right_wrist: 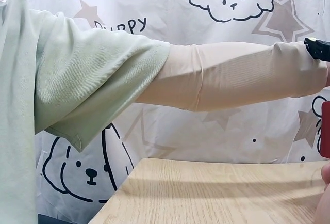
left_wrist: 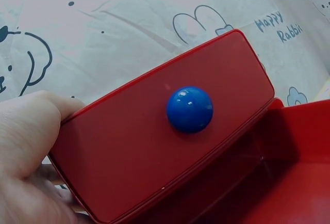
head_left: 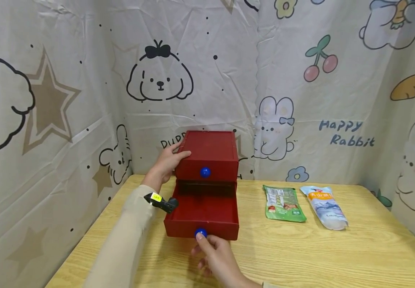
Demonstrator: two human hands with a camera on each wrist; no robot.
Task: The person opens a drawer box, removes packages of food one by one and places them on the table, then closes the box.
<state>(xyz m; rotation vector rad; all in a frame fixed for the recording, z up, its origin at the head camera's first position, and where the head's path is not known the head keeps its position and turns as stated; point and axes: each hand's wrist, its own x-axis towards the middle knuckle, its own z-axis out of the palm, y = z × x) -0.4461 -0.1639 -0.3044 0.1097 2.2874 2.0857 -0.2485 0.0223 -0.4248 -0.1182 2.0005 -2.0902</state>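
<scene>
A red two-drawer box [head_left: 209, 146] stands on the table, its lower drawer [head_left: 207, 208] pulled well out and empty inside. The upper drawer is closed and bears a blue knob [left_wrist: 190, 109]. My left hand [head_left: 166, 164] holds the box's upper left side, thumb over the top edge and fingers along the side wall. At the front of the lower drawer, my right hand [head_left: 220, 256] pinches its blue knob [head_left: 200, 232] between thumb and curled forefinger. In the right wrist view only a sliver of that hand and the drawer's red edge [right_wrist: 326, 129] show.
To the right of the box lie a green food packet [head_left: 284, 204] and a blue-and-white packet with an orange label [head_left: 324, 207]. Under everything is a wooden table [head_left: 272, 256]. A printed cloth [head_left: 207, 72] hangs behind and at both sides.
</scene>
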